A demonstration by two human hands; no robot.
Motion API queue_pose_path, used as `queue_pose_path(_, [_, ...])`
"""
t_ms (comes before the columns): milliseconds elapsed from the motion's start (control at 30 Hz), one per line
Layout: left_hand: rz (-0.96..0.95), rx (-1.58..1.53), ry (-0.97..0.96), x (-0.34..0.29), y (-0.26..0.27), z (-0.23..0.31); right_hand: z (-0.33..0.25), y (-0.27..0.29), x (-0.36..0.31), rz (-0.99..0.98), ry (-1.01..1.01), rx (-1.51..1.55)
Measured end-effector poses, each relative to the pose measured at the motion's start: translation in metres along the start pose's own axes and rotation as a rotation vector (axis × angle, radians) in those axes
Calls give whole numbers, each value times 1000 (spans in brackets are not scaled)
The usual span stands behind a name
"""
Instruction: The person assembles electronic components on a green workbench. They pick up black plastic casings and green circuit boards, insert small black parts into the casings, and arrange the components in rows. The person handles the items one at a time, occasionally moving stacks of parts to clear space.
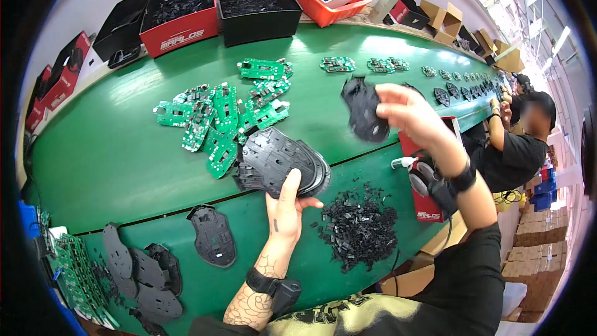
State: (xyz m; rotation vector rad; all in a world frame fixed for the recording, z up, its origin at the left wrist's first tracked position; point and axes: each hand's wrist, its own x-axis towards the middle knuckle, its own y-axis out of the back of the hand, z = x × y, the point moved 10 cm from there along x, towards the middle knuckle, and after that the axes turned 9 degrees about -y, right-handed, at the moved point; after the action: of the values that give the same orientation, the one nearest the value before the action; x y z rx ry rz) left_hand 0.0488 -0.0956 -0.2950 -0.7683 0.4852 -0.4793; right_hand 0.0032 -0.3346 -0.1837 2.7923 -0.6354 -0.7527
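Note:
My left hand (286, 213) grips a stack of black plastic computer-mouse shells (273, 155), its thumb pressed on the top one. Up to the right, my right hand (410, 114) pinches a single black mouse shell (360, 109) by its side, raised and apart from the stack. Just beyond the stack lies a loose heap of green circuit boards (214, 118) on the green conveyor belt (112, 149). Another mouse shell (212, 235) rests inner side up on the near worktop, left of my left forearm.
Small black plastic pieces (357, 227) are piled right of my left hand. More shells (149, 274) and stacked circuit boards (78, 270) lie at the left. A red box (429, 202) stands below my right wrist. Parts bins (258, 28) line the far side. Co-workers (519, 149) sit at the right.

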Motion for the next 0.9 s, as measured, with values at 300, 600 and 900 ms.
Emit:
queue_pose_path(300, [-47,5,34,-2,-8,-4,74,165,117,64,-63,-641])
queue_pose_path(600, [-71,-2,31,-2,-8,-2,77,164,111,205,-7,-861])
queue_pose_path(900, [-53,30,6,0,-3,5,-46,0,-18,133,195,-671])
